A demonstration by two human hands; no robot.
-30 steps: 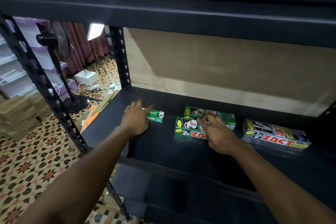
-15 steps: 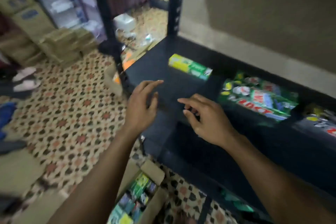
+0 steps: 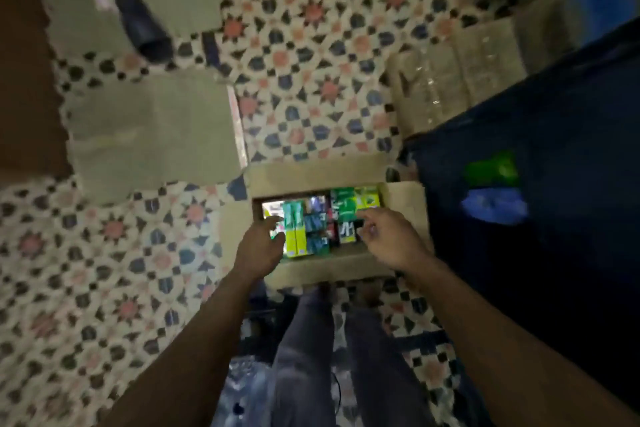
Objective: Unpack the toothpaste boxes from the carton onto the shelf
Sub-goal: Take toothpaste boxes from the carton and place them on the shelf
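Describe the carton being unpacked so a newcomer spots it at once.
On the patterned tile floor, look beside the left edge of the dark shelf: the carton lies there, under the left hand and right hand. Unlike the plain cardboard pieces further left, its flaps are open and it is packed with green and yellow toothpaste boxes.

The cream tiled floor [image 3: 311,80] is showing pink stars and dark blue shapes; the tan cardboard carton [image 3: 325,272] is holding green, lime and blue toothpaste boxes [image 3: 313,230].

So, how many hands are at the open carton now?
2. The left hand is over the carton's left end, the right hand over its right end. No other hand shows.
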